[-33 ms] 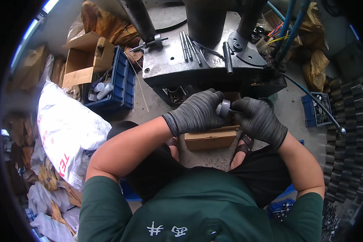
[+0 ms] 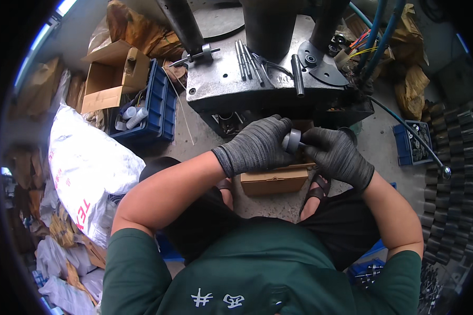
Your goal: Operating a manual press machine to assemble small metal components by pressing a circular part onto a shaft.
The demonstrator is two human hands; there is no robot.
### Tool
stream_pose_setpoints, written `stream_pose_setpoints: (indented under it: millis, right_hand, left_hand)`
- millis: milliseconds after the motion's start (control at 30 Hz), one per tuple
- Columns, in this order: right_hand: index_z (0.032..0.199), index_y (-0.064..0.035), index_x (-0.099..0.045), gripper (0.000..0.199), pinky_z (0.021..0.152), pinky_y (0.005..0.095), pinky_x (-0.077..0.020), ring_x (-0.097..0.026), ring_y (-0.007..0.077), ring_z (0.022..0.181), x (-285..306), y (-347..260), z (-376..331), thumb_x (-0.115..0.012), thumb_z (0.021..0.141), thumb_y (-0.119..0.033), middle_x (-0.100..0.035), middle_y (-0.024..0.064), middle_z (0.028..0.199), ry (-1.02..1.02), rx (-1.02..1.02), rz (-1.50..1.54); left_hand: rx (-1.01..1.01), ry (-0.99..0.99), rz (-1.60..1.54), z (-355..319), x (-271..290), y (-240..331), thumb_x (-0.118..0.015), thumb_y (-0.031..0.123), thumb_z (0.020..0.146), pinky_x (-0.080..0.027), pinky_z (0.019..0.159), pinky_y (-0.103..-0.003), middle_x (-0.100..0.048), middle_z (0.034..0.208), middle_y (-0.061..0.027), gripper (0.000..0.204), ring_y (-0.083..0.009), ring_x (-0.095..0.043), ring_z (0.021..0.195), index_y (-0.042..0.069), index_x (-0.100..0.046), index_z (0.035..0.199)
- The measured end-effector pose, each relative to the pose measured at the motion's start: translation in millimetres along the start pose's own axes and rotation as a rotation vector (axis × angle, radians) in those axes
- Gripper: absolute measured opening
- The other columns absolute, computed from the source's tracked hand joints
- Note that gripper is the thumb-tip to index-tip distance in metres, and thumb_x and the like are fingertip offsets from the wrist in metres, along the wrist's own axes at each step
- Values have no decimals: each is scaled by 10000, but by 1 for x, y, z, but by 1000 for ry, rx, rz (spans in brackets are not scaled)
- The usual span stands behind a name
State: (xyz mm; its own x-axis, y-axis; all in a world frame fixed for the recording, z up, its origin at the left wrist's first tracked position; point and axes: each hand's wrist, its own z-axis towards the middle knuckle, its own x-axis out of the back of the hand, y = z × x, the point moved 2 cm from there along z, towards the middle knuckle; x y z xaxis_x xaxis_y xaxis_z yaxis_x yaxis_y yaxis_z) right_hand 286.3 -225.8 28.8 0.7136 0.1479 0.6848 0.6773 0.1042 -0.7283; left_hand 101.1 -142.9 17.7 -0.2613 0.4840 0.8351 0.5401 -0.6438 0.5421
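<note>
Both hands wear grey knit gloves and meet in front of me, over an open cardboard box (image 2: pixel 274 182). My left hand (image 2: pixel 263 144) is closed around a round grey metal part (image 2: pixel 292 140), whose flat rim faces right. A thin pin or shaft seems to run from that part toward my right hand (image 2: pixel 335 153). The fingers of the right hand are closed at the pin's end, and their tips are partly hidden. Most of the box's contents are behind the hands.
Ahead stands a metal machine bed (image 2: pixel 215 84) with several thin rods (image 2: pixel 245 60) and a dark cylindrical bar (image 2: pixel 297 76) on it. Left are a blue crate (image 2: pixel 160 105) and a white sack (image 2: pixel 89 168). Right, a small blue bin (image 2: pixel 403 144) and stacked metal cylinders (image 2: pixel 454 173).
</note>
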Motion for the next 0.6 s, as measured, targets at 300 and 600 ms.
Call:
stream_pose_setpoints:
  millis: [300, 600]
  right_hand:
    - [1173, -40, -630, 484, 651, 265, -509, -612, 93, 742, -19, 6, 7, -643, 972, -480, -654, 58, 859, -85, -460, 649]
    - [1228, 5, -595, 431, 869, 335, -550, -695, 186, 956, -28, -5, -2, -717, 950, -301, -707, 133, 1014, 3, -151, 400]
  left_hand:
    - [-5, -33, -68, -8, 3, 13, -751, 313, 766, -581, 859, -432, -676, 995, -209, 438, -372, -703, 945, 3, -667, 1064]
    - [-109, 91, -169, -13, -7, 11, -773, 217, 715, -580, 833, -435, -664, 993, -189, 431, -363, -695, 938, 10, -657, 1075]
